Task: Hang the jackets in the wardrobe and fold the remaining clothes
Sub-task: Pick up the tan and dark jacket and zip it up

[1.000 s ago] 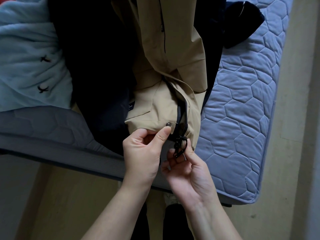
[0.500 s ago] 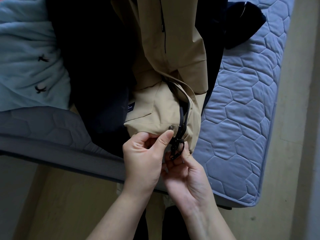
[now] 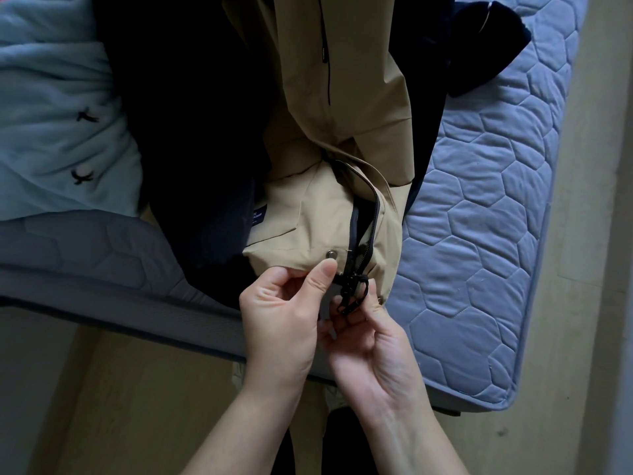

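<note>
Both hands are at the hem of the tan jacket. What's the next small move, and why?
Probably seat the loose zipper end in the slider, then draw it upward. The left hand pinches the hem of the tan jacket beside the snap, the right hand holds the slider, and the teeth above it gape apart.

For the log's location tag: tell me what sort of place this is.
Most likely a bedroom. A bare quilted mattress fills most of the view, with pale floor beside it. Clothes are heaped on it for sorting, among them a tan jacket and a light blue fleece.
</note>
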Demonstrator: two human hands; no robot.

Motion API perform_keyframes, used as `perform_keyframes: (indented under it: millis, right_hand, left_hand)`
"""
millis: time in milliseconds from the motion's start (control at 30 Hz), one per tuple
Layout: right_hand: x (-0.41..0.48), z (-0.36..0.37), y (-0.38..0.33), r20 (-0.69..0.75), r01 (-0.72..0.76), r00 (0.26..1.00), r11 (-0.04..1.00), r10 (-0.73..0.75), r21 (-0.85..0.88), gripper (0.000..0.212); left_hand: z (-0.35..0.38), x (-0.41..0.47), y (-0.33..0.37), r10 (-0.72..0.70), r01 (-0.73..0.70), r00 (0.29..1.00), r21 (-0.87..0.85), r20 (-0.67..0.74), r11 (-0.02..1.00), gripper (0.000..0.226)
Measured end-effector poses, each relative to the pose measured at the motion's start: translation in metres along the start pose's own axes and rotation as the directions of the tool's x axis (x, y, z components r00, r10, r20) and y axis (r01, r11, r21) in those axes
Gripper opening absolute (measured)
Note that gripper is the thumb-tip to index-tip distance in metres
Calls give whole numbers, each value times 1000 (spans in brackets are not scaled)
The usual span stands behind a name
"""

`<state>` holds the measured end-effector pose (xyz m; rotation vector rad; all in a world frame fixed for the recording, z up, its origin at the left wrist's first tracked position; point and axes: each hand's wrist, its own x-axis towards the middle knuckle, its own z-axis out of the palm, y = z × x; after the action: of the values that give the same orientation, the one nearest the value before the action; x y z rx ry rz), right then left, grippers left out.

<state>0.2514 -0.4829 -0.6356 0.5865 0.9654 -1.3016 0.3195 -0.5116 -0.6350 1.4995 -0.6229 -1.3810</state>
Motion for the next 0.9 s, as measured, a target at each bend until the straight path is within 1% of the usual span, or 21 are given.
perform_keyframes:
  millis: [133, 233, 333, 400, 467, 567, 767, 833, 900]
  right_hand:
    - [-1, -3, 3, 5, -4, 1000, 1000, 3, 19, 17]
    - [-1, -3, 2, 16, -5, 1000, 1000, 4, 23, 17]
    - [0, -2, 2, 1, 13, 1000, 1000, -13, 14, 20]
    - [1, -2, 2, -25, 25, 999, 1000, -24, 8, 24]
    - [3, -1, 2, -50, 39, 998, 999, -38, 19, 27]
    - [6, 0, 1, -100, 63, 993, 997, -59, 37, 35]
    - [7, -4, 2, -184, 87, 978, 995, -96, -56, 40]
    - [7, -4, 1, -189, 93, 976, 993, -106, -78, 45]
    - [8, -5, 1, -188, 96, 975, 985, -123, -147, 35]
  left_hand:
    - [1, -2, -2, 19, -19, 1000, 7, 3, 1000, 12]
    - [0, -1, -3, 56, -56, 998, 58, 1, 997, 12]
    - [-1, 0, -3, 100, -104, 994, 126, 34, 987, 12]
    - [-5, 2, -5, 118, -126, 992, 188, 53, 974, 18]
    - [-9, 1, -9, 128, -143, 989, 291, 71, 946, 26]
    - [-15, 0, -12, 130, -162, 986, 405, 105, 900, 26]
    - [-27, 1, -18, 150, -232, 970, 559, 190, 796, 40]
    - [-26, -2, -18, 121, -207, 974, 542, 190, 814, 36]
    - [-26, -1, -20, 39, -111, 986, 458, 164, 882, 25]
